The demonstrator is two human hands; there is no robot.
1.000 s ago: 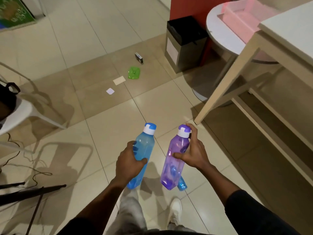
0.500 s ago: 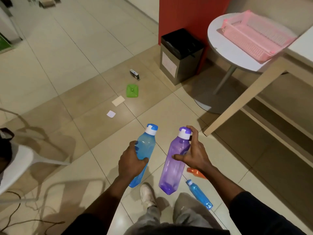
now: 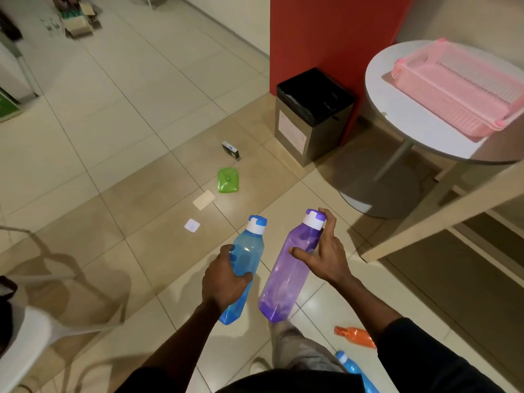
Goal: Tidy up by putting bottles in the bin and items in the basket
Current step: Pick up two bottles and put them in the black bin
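A translucent blue bottle with a white-and-blue cap tilts in the left hand; a purple bottle with a white-and-purple cap leans in the right hand. An orange bottle and another blue bottle lie on the floor. The black-lined bin stands open against the red wall. The pink basket sits on the round bench.

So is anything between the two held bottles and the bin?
Nothing visible. The blue bottle and purple bottle are held up, and the floor ahead to the bin is bare; the green lid and small box lie off to the left. The bin's top is open.
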